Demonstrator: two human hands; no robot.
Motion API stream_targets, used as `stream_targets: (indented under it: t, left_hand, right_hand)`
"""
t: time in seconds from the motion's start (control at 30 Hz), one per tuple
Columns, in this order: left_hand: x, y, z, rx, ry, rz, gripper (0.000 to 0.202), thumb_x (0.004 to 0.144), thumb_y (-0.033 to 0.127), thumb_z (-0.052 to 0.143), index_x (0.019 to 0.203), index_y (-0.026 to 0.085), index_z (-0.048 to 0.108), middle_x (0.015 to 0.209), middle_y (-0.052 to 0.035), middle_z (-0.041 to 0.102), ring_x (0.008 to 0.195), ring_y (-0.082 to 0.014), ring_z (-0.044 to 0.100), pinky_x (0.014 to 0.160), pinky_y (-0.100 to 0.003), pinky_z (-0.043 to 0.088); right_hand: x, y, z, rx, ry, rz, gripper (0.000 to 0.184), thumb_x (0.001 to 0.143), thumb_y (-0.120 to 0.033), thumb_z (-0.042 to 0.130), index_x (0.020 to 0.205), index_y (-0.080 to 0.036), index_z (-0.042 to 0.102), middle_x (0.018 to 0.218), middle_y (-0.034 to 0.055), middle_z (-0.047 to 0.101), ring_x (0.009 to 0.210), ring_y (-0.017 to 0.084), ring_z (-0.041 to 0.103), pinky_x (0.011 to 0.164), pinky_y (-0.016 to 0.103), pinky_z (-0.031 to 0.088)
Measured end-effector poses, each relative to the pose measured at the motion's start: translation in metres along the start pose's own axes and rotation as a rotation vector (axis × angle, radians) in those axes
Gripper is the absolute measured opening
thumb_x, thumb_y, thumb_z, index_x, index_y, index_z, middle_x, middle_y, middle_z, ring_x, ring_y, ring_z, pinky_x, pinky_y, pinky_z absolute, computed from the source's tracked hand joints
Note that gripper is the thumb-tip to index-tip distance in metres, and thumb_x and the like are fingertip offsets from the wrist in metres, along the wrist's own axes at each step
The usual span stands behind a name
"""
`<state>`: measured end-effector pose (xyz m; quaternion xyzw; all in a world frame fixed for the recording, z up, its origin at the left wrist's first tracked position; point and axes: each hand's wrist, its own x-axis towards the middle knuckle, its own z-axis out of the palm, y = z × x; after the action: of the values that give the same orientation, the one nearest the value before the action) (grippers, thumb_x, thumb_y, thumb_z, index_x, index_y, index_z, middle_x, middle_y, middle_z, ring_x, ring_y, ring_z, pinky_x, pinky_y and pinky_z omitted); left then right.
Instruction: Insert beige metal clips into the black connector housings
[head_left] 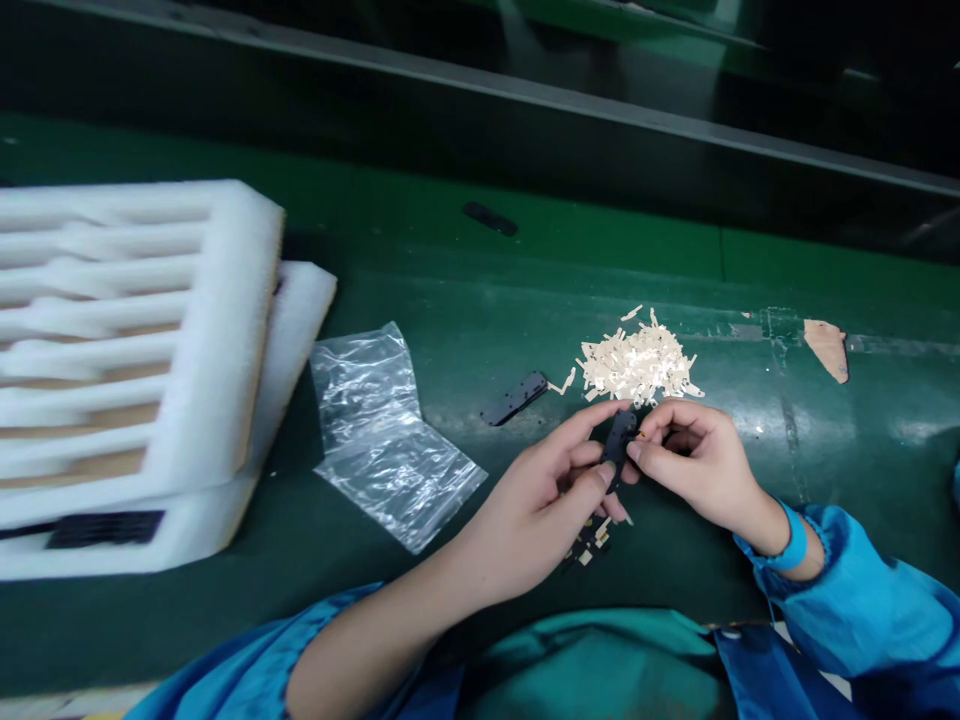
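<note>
My left hand [555, 490] is closed around a slim black plastic part [619, 445], which it holds tilted above the green bench. At the upper end of that part, the thumb and fingers of my right hand [694, 455] are pinched together. A tiny orange-tinted spot shows at their tips, too small to name. Just beyond the hands lies a heap of small cream-coloured flat pieces [637, 358]. To the left of the heap rests another black part [515, 398], with a cream piece beside its end. Partly hidden under my left hand are several small black and cream pieces [589, 540].
A crumpled clear plastic bag [394, 430] lies left of my hands. White foam trays with slots [247, 250] are stacked at the far left. Farther back is another black piece [490, 217]. A torn scrap of brown tape or card [827, 348] lies at the right.
</note>
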<state>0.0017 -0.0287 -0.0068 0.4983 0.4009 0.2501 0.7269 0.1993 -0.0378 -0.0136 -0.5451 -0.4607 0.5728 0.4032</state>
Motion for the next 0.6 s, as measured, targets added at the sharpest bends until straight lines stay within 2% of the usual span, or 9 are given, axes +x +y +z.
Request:
stream_targets:
  t: [0.2,0.6]
  left_hand:
    - [-0.0001,0.0003,-0.0004,0.032,0.007,0.021,0.053,0.102,0.021,0.051,0.154,0.019,0.043,0.094,-0.0031,0.073,0.073,-0.0174,0.077,0.072,-0.032,0.059]
    - [-0.0029,0.0018,0.0026,0.110,0.028,0.053,0.052,0.103,0.022,0.048,0.155,0.020,0.043,0.093,-0.0035,0.072,0.075,-0.0175,0.077,0.068,-0.029,0.059]
  right_hand:
    - [-0.0001,-0.0035,0.0009,-0.009,0.019,-0.013,0.011,0.080,-0.020,0.075,0.073,-0.021,0.066,0.060,-0.0012,0.072,0.053,0.014,0.067,0.050,0.025,0.046]
    - [-0.0012,-0.0030,0.0016,-0.066,0.070,-0.019,0.012,0.079,-0.022,0.075,0.071,-0.021,0.066,0.058,0.0004,0.071,0.050,0.014,0.059,0.048,0.025,0.041]
